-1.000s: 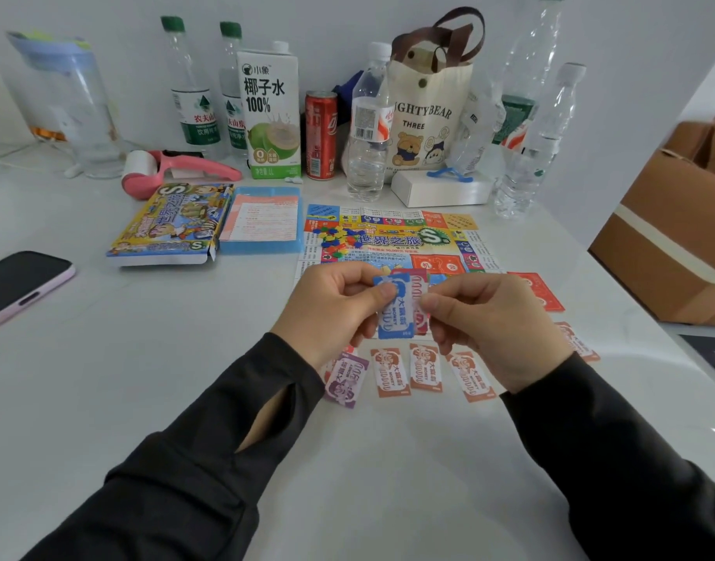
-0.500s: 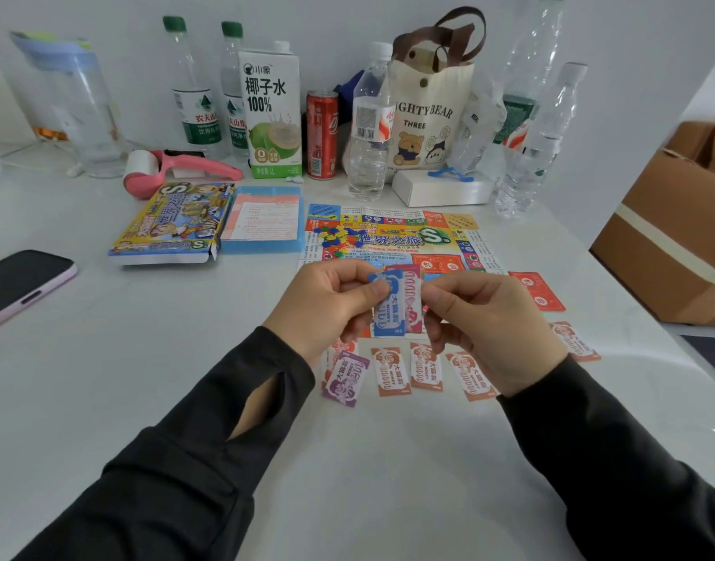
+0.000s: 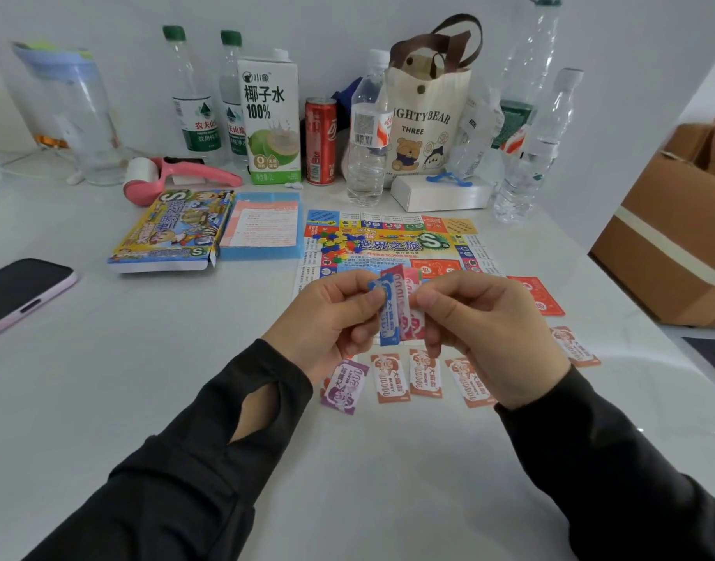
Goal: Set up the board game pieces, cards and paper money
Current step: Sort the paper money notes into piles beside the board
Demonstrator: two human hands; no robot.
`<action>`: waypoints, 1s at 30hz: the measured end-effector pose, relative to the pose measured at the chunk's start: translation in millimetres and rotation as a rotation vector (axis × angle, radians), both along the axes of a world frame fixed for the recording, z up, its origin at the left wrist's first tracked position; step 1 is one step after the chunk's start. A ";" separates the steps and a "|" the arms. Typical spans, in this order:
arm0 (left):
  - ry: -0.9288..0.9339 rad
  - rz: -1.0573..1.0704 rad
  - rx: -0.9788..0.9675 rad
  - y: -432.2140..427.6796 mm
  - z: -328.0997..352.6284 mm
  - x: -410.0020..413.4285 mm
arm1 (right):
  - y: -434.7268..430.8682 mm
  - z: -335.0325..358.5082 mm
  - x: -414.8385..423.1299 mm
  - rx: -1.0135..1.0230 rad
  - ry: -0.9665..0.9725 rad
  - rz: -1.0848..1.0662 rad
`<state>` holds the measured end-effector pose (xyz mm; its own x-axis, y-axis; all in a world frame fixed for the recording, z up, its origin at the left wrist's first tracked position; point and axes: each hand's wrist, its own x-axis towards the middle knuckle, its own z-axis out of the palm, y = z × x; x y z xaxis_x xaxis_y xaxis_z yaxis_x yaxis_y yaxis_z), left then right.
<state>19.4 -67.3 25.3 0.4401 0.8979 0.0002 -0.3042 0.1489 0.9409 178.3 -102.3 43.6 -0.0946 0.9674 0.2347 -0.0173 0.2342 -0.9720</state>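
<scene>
White marble-look tabletop [image 3: 104, 398] filled the frame, and the largest task item on it was the paper game board [image 3: 388, 244], spread flat just above centre with a small heap of coloured plastic pieces [image 3: 333, 242] lying on its left part. To the board's left lay the game box [image 3: 169, 228] and a blue instruction sheet [image 3: 262, 224], side by side and touching or nearly so. Along the upper edge stood clutter outside the game: a coconut water carton [image 3: 271, 119], a red can [image 3: 320, 141], water bottles and a tote bag [image 3: 424, 127]; a phone [image 3: 19, 293] lay at the left edge.

Both hands met at centre frame, raised above the table. The left hand [image 3: 327, 317] and right hand [image 3: 489, 330] were each closed in a pinch on a small fan of paper money [image 3: 398, 313], a blue note in front and pink ones behind, thumbs on top.

Below the hands a row of notes lay face up: a purple note [image 3: 344, 386] at the left, then three orange notes [image 3: 424, 378], with another note [image 3: 574, 346] farther right. A red card [image 3: 542, 295] sat by the board's right edge.

By my reading, the board was laid and the money partly dealt out; the held notes, the heaped pieces and most cards remained to be placed.
</scene>
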 end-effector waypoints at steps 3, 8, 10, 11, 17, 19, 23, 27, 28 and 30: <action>-0.024 0.001 -0.015 -0.5 0.4 1.3 | -1.5 0.7 -1.1 0.043 -0.010 -0.016; 0.031 0.042 -0.010 -1.0 -0.6 3.2 | -2.3 1.8 -2.4 0.078 0.019 -0.082; 0.070 0.073 0.004 -0.6 -1.7 4.1 | -1.0 1.6 -0.5 0.046 0.025 -0.111; 0.093 0.087 0.019 -0.6 -2.1 4.5 | -0.1 1.1 0.5 0.029 0.012 -0.123; 0.133 0.104 0.033 -2.0 -4.5 7.1 | 3.1 -4.8 4.2 -0.148 0.012 -0.054; 0.088 0.076 -0.010 -3.4 -4.9 9.9 | 2.4 -4.8 3.9 -0.180 0.042 -0.031; 0.026 0.028 -0.094 -4.2 -3.9 11.6 | 1.8 -4.4 3.5 -0.187 0.069 0.004; -0.034 -0.027 -0.131 -5.1 -3.7 10.5 | 4.6 -10.3 3.5 -0.171 0.125 0.073; -0.048 -0.035 -0.139 -5.6 -3.7 10.7 | 4.9 -11.5 3.7 -0.173 0.147 0.095; -0.080 -0.047 -0.156 -6.2 -3.5 11.1 | 4.6 -13.1 3.5 -0.168 0.180 0.127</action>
<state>30.6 -73.4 21.8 0.4856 0.8683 -0.1013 -0.3661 0.3072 0.8784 181.8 -97.6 30.5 -0.1895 0.9772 0.0957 -0.2118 0.0545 -0.9758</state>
